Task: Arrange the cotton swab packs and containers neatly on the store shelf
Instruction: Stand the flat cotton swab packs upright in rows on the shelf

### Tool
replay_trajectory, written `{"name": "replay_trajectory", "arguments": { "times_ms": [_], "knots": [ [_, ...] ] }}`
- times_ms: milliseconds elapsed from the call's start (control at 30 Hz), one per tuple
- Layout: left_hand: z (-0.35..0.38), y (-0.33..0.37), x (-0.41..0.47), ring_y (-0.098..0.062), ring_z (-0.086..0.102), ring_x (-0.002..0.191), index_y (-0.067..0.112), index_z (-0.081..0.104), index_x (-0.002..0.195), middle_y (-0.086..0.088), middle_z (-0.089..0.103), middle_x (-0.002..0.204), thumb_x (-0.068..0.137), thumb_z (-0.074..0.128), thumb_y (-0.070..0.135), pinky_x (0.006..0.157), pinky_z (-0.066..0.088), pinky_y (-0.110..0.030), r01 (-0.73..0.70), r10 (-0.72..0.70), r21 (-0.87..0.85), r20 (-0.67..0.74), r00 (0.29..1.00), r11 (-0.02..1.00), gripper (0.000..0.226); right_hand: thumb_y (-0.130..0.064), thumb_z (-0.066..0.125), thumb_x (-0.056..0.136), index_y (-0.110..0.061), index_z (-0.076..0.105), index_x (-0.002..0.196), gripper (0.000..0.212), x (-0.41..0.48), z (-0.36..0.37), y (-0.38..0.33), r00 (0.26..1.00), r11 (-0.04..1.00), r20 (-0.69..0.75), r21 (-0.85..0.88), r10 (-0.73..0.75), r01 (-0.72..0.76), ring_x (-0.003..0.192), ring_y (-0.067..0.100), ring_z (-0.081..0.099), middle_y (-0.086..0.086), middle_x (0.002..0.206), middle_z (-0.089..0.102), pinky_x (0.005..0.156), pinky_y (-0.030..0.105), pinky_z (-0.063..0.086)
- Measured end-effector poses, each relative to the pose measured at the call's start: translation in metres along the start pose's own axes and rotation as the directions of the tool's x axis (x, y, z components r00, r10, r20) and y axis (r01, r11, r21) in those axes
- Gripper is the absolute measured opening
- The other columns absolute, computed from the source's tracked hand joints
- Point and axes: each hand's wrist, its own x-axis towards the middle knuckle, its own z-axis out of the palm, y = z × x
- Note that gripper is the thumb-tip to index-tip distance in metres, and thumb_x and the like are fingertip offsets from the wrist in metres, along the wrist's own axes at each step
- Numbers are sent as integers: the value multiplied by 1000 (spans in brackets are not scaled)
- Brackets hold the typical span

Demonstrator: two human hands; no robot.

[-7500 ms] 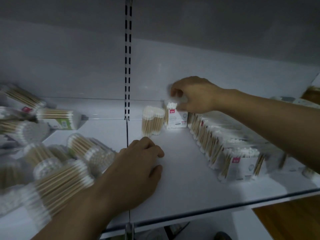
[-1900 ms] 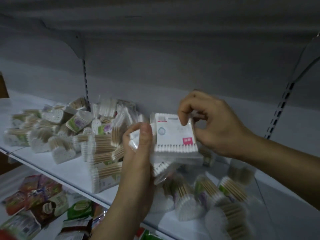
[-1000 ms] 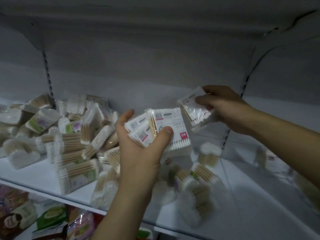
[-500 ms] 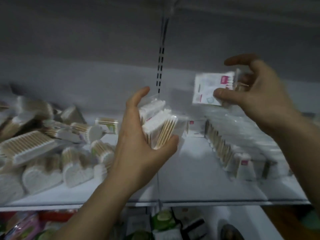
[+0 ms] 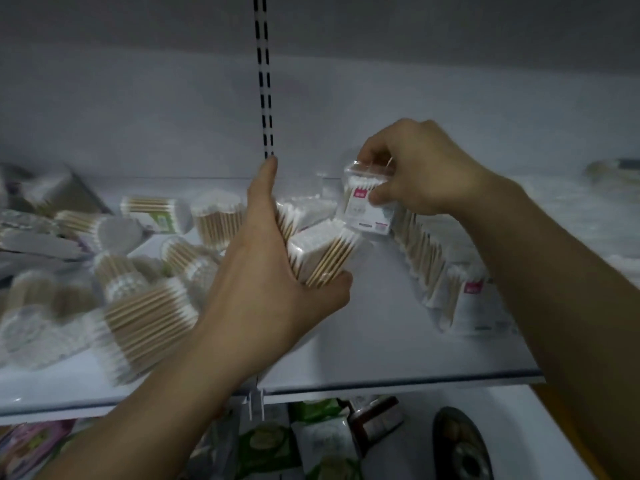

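A person's left hand (image 5: 263, 282) and right hand (image 5: 426, 171), both bare, in dim store light. Behind the left hand, the bare left forearm (image 5: 156, 403) meets the frame's lower edge. Behind the right hand, the bare right forearm (image 5: 571, 289) meets its right edge.

One clear pack (image 5: 367, 206) with a pink label was upright in my right hand (image 5: 426, 171). My left hand (image 5: 273, 296) gripped a bundle of packs (image 5: 318, 252) — wooden sticks, white tips. On the shelf (image 5: 381, 341) a row of packs (image 5: 450, 271) stood at right; containers (image 5: 145, 306) lay jumbled at left.
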Motion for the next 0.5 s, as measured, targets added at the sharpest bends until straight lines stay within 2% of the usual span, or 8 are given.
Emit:
{"name": "replay_trajectory", "arguments": {
  "times_ms": [100,167,233,267,333,400,467,500],
  "knots": [
    [3,-2,2,30,50,97,45,13,157,46,53,106,61,86,40,74,41,4,71,-66,-93,53,996,993,121,-12,90,71,-27,73,107,43,5,9,3,1000,998,-5,-65,19,-19,90,19,63,0,102,69,76,33,53],
    [4,-6,3,22,58,97,47,17,155,50,55,108,60,88,43,80,49,-7,96,-88,-126,67,994,987,118,-9,86,73,-28,71,108,42,9,16,5,999,994,-12,-108,31,-32,93,23,64,2,104,68,75,32,50],
    [3,-8,3,9,66,98,49,19,153,40,62,112,62,93,42,88,54,-24,115,-103,-164,79,991,980,117,-3,80,78,-26,69,112,42,12,22,7,1000,989,-10,-145,29,-30,96,27,64,4,107,66,76,33,50],
    [2,-8,3,5,69,97,48,21,152,35,65,112,64,93,37,87,55,-27,126,-112,-182,85,990,975,115,1,76,79,-25,69,112,43,14,25,7,1000,989,-5,-146,24,-24,96,28,64,5,108,66,78,34,52],
    [2,-8,2,3,71,94,43,26,148,32,70,107,70,90,21,78,57,-22,140,-121,-214,101,988,967,104,7,68,77,-23,68,108,44,16,30,8,1000,992,8,-125,23,-22,96,27,64,6,108,65,82,37,55],
    [1,-11,1,3,73,89,46,33,134,29,72,101,74,85,8,68,55,-13,153,-132,-240,100,986,959,88,10,64,76,-23,66,106,44,17,32,10,999,993,7,-113,34,-33,95,28,63,7,107,64,83,38,56],
    [0,-14,0,3,73,86,50,36,121,27,73,98,75,84,4,64,53,-9,163,-145,-273,86,986,948,81,9,62,77,-22,66,108,44,17,35,10,999,992,-1,-116,39,-39,96,29,63,8,108,64,83,38,55],
    [-1,-14,0,2,73,85,52,35,124,26,73,97,75,85,5,63,53,-9,169,-154,-296,73,985,940,83,9,62,78,-23,66,110,45,17,36,9,999,991,-6,-127,40,-41,96,29,63,7,108,64,82,38,54]
  ]
}}
